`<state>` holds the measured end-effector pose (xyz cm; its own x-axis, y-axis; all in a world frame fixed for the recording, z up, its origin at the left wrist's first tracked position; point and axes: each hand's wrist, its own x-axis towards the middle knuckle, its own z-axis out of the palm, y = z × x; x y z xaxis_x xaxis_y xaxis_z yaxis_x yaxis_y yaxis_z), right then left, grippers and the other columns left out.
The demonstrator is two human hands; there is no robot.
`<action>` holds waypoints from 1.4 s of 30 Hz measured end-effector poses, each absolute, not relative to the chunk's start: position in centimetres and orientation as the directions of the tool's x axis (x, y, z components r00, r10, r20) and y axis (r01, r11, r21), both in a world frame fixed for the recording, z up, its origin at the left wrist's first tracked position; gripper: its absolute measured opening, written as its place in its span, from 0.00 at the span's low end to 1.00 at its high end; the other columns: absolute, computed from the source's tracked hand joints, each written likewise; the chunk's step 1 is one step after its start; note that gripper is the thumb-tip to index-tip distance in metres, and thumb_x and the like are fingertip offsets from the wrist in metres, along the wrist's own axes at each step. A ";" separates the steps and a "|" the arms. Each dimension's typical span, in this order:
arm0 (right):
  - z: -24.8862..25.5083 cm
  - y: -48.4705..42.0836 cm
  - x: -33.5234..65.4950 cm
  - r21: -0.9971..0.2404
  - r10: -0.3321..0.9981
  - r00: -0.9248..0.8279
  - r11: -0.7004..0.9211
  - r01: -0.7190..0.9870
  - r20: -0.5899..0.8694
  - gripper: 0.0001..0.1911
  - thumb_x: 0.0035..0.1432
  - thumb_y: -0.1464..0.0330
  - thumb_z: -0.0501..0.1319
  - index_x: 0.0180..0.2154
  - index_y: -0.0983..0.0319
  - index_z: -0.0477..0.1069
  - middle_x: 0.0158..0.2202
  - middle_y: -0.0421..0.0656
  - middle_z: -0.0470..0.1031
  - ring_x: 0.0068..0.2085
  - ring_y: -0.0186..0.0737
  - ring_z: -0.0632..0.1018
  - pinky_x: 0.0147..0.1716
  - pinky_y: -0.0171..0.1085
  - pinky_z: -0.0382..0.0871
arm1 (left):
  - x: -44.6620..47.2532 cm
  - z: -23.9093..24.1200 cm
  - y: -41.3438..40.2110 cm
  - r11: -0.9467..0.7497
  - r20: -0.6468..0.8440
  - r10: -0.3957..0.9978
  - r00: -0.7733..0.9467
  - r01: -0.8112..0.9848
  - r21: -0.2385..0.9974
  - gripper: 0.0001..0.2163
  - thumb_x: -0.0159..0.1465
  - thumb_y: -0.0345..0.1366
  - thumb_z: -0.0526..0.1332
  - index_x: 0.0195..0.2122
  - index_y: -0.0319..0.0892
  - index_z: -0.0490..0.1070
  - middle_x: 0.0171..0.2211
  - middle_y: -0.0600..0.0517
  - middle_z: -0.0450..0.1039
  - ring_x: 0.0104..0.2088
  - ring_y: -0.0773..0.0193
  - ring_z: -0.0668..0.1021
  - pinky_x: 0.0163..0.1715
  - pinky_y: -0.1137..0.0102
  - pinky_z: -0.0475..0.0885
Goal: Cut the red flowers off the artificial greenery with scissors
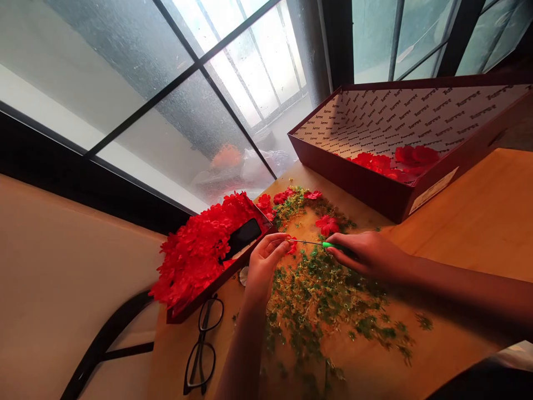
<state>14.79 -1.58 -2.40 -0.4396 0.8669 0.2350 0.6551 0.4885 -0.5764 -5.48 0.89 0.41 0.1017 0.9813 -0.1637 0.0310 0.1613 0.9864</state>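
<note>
Over the middle of the table, my left hand (pixel 266 258) pinches a small red artificial flower (pixel 292 245) between thumb and fingers. My right hand (pixel 368 253) is wrapped round the green and black handle of a thin screwdriver (pixel 310 242). Its metal shaft points left, and the tip meets the flower at my left fingertips; whether it passes through cannot be made out. Below both hands spreads a loose heap of small green and yellow plastic flower parts (pixel 328 294). Another red flower (pixel 327 224) lies just beyond my right hand.
Left stands a box (pixel 220 282) heaped with red flowers (pixel 195 250), a black phone (pixel 244 238) on top. A large dark red box (pixel 350 180) at back right holds some red flowers (pixel 381 164). Eyeglasses (pixel 200 361) lie near the table's left edge; a window (pixel 200 64) rises behind.
</note>
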 end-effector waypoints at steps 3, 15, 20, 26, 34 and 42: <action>-2.4 -1.6 14.8 -0.580 0.868 -0.436 0.487 0.653 0.238 0.14 0.58 0.63 0.44 0.37 0.62 0.64 0.26 0.42 0.72 0.25 0.33 0.71 0.24 0.30 0.58 | -5.7 0.4 0.9 0.125 -0.133 0.986 0.100 0.089 0.988 0.09 0.49 0.33 0.61 0.33 0.40 0.69 0.32 0.52 0.73 0.36 0.64 0.75 0.40 0.70 0.67; -2.3 -1.7 14.7 -0.553 0.850 -0.466 0.517 0.653 0.245 0.13 0.57 0.64 0.45 0.37 0.62 0.65 0.28 0.43 0.73 0.26 0.33 0.72 0.25 0.30 0.59 | -5.5 0.8 0.5 -0.132 0.064 0.977 0.205 0.338 0.932 0.07 0.51 0.31 0.59 0.33 0.41 0.68 0.35 0.51 0.67 0.37 0.65 0.73 0.40 0.69 0.69; -2.2 -1.6 14.7 -0.531 0.846 -0.476 0.525 0.665 0.239 0.14 0.58 0.65 0.44 0.38 0.62 0.65 0.29 0.43 0.73 0.27 0.34 0.73 0.25 0.30 0.59 | -5.4 1.2 0.2 -0.193 0.115 0.974 0.194 0.458 0.868 0.08 0.51 0.33 0.59 0.33 0.42 0.69 0.35 0.50 0.69 0.36 0.65 0.73 0.38 0.70 0.68; -2.4 -1.7 14.6 -0.513 0.831 -0.499 0.548 0.661 0.246 0.13 0.57 0.66 0.45 0.37 0.61 0.65 0.31 0.44 0.73 0.29 0.36 0.73 0.26 0.31 0.58 | -5.0 1.2 -0.2 -0.441 0.279 0.895 0.347 0.607 0.661 0.08 0.54 0.31 0.56 0.35 0.45 0.70 0.35 0.50 0.70 0.37 0.63 0.72 0.40 0.68 0.66; -2.7 -1.6 14.7 -0.535 0.813 -0.530 0.568 0.625 0.242 0.13 0.58 0.64 0.44 0.37 0.61 0.64 0.30 0.43 0.73 0.30 0.35 0.73 0.26 0.31 0.58 | -5.2 1.8 0.0 -0.606 0.326 0.795 0.512 0.646 0.464 0.08 0.53 0.33 0.58 0.35 0.44 0.70 0.35 0.50 0.72 0.43 0.61 0.68 0.44 0.65 0.62; -3.7 -1.8 14.0 -0.453 0.758 -0.607 0.640 0.621 0.239 0.15 0.59 0.63 0.42 0.35 0.63 0.64 0.26 0.43 0.71 0.25 0.34 0.71 0.24 0.31 0.55 | -4.0 0.8 -0.7 -0.651 0.291 0.744 0.602 0.555 0.517 0.06 0.54 0.33 0.57 0.32 0.45 0.71 0.31 0.50 0.73 0.42 0.60 0.69 0.45 0.63 0.61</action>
<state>14.04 -1.83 -3.74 -0.6067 0.7581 0.2392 0.6209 0.6398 -0.4529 -3.97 -0.69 0.75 0.6022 0.7436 0.2905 0.5548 -0.6515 0.5174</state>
